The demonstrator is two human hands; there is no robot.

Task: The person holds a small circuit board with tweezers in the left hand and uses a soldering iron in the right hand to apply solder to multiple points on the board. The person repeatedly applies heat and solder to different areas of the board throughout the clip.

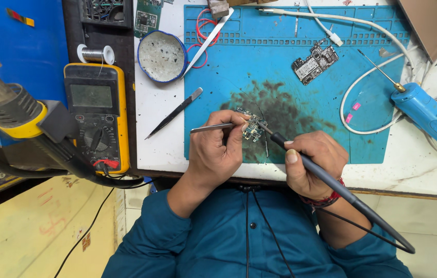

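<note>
Soldering: the person leans over a small circuit board lying on the scorched dark patch of the blue work mat, where the heat work seems to be kept.
Left hand: the left hand is closed around tweezers, their tips at the board, apparently pinning it so it cannot slide.
Right hand: the right hand is wrapped pen-style around a soldering iron, low on the handle for fine control, tip touching the board.
Cable: the iron's lead trails back past the wrist, clear of the mat.
Spare tools: a second pair of tweezers lies just left of the mat, a flux tin near the top corner, both within reach.
Other board: a larger circuit board sits well apart, further up the mat.
Meter: a yellow multimeter rests off to the left.
</note>
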